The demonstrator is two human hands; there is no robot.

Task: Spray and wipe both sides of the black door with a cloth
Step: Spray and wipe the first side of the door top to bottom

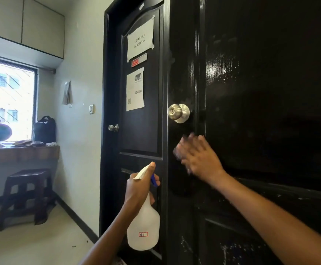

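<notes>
While the left hand [138,190] grips the light plastic spray bottle [143,224] by its neck, the blurred right hand [196,155] sweeps the glossy, likely slick black door [261,115] below its knob [178,113]; whether it holds a cloth is unclear.

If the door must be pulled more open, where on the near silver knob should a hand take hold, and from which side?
Grip the round ball of the near knob, not its narrow neck by the black door. Come from the left, the side its keyhole faces, and curl the fingers round the ball. The right hand is nearest, just below it; the left hand holds the spray bottle.
</notes>
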